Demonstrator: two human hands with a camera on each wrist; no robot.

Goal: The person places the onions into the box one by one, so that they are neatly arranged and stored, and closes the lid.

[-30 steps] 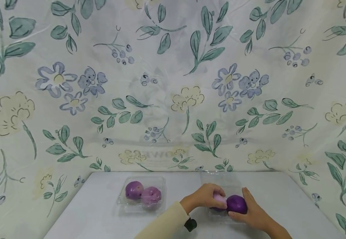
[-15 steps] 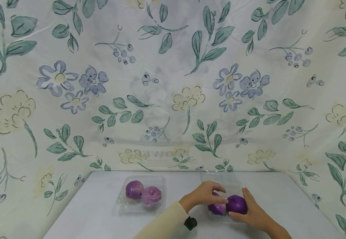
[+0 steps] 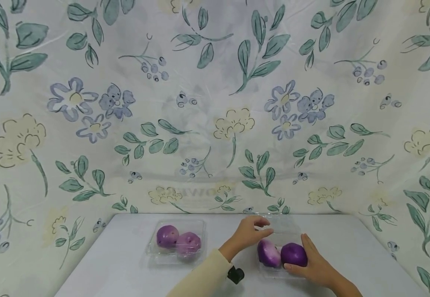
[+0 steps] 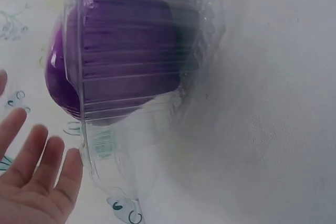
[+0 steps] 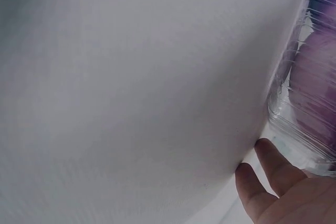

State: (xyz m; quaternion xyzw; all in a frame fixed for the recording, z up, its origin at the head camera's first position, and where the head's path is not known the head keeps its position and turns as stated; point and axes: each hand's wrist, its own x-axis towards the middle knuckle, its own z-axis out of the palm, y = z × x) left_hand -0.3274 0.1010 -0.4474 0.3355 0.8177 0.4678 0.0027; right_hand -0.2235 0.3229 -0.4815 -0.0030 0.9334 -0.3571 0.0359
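Note:
In the head view, an open clear plastic clamshell box (image 3: 262,272) on the right holds two round purple things. The left one (image 3: 269,253) has a pale streak and the right one (image 3: 294,254) is deep purple; their kind is unclear. My left hand (image 3: 247,233) hovers over the box's left back part, fingers loosely bent, holding nothing. In the left wrist view its fingers spread beside the box wall. My right hand (image 3: 316,264) rests against the right side, thumb in front of the deep purple thing. In the right wrist view, its fingers (image 5: 275,166) lie nearly straight outside the box.
A second clear box (image 3: 151,252), apparently closed, stands to the left with two purple things (image 3: 188,244) inside. The white table (image 3: 118,264) meets a flower-printed cloth (image 3: 185,165) at the back. A dark object (image 3: 236,275) sits under the left wrist.
My left hand has released the streaked purple thing in the box and moved up and left from it. The streaked thing now shows fully. My right hand stays in place.

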